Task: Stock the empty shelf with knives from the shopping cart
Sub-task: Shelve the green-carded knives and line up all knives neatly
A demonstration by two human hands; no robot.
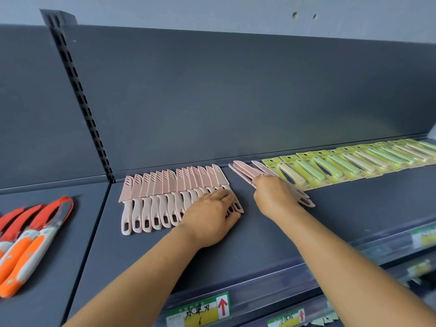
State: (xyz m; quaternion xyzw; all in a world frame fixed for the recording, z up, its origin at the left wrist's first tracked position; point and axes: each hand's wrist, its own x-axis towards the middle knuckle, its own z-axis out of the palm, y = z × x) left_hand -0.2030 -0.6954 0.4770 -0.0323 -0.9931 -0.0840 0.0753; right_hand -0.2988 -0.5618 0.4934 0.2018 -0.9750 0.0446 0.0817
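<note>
A row of several pink sheathed knives (151, 197) lies side by side on the dark grey shelf (259, 237), handles toward me. My left hand (210, 218) rests flat on the handles at the row's right end, fingers straight. My right hand (274, 197) grips a small bunch of pink knives (245, 172), which fans out to the left and right of the fist just above the shelf. The shopping cart is not in view.
Green and cream knives on yellow cards (349, 162) overlap in a row along the shelf to the right. Orange-handled knives with red sheaths (30, 237) lie on the neighbouring shelf at left. A slotted upright (80, 95) divides the back panels. Price labels (200, 311) line the front edge.
</note>
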